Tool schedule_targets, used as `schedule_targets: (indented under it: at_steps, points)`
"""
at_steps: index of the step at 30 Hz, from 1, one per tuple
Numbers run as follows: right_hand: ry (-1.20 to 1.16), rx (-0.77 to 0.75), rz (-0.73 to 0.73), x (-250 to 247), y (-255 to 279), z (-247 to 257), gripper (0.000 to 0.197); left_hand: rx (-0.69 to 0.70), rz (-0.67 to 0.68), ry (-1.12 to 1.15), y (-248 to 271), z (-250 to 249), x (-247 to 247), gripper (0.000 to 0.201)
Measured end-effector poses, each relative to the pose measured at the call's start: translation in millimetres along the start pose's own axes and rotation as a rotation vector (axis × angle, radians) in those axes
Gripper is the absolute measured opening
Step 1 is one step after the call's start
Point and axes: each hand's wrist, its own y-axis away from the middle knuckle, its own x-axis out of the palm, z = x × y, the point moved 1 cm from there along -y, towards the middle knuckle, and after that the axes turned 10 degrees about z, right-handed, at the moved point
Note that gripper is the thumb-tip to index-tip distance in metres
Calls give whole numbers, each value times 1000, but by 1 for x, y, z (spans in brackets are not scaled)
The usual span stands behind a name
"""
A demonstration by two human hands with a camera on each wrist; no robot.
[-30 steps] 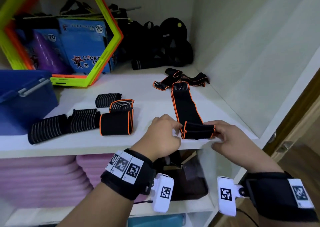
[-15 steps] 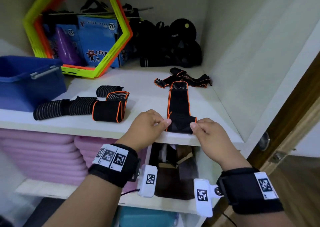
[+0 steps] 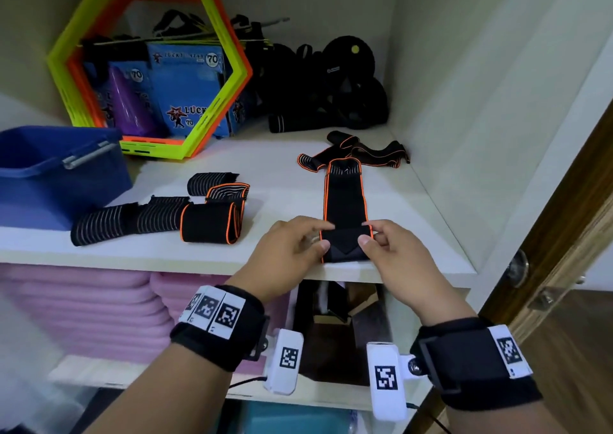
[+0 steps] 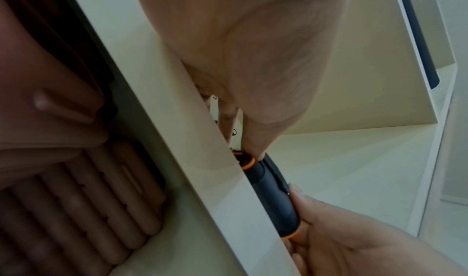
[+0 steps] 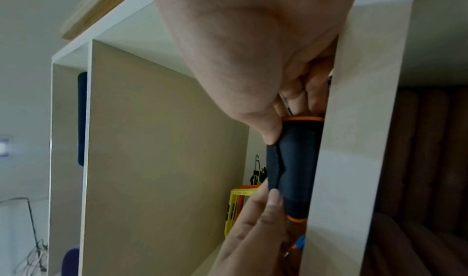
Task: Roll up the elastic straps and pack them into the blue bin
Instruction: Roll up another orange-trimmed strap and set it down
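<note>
From the head view, the left hand and right hand each pinch one side of the rolled near end of an orange-edged black strap, which lies lengthwise on the shelf at its front edge. The blue bin sits well apart at far left (finished rolls lie between). The left wrist view shows a thumb on the roll. The right wrist view shows fingertips curled round it.

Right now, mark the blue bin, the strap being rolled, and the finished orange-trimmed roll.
blue bin (image 3: 20, 141): head view, bare near rim.
strap being rolled (image 3: 345, 201): head view, flat unrolled length.
finished orange-trimmed roll (image 3: 207, 223): head view, black outer face.
</note>
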Motion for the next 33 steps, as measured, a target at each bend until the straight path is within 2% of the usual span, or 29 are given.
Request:
schedule_targets:
  at_steps: [5,9,11,18,20,23,27,30,33]
  points:
    - [157,-68,-83,7,1,-1,24,-18,-48,-67,-2,-2,3,32]
    - [144,-18,-162,12,1,1,27,-71,-113,90,-4,-7,3,19]
    - [92,13,-192,14,3,3,34,-90,-138,172,-3,-10,4,23]
    - [116,-61,-262,17,9,1,25,-39,-212,329,-1,-21,11,31]
    - [115,-94,-257,17,9,-2,23,-19,-218,302,0,-22,13,25]
    - [187,-149,-247,17,12,-6,21,60,-207,117,0,-20,13,19]
    - [273,-145,-155,12,20,-11,36,79,-60,46,3,-17,6,42]
    - [276,-143,-72,3,22,-17,44,74,3,-52,5,-15,3,43]
    - [262,-125,-11,-4,19,-19,48,33,27,-50,4,-15,0,40]
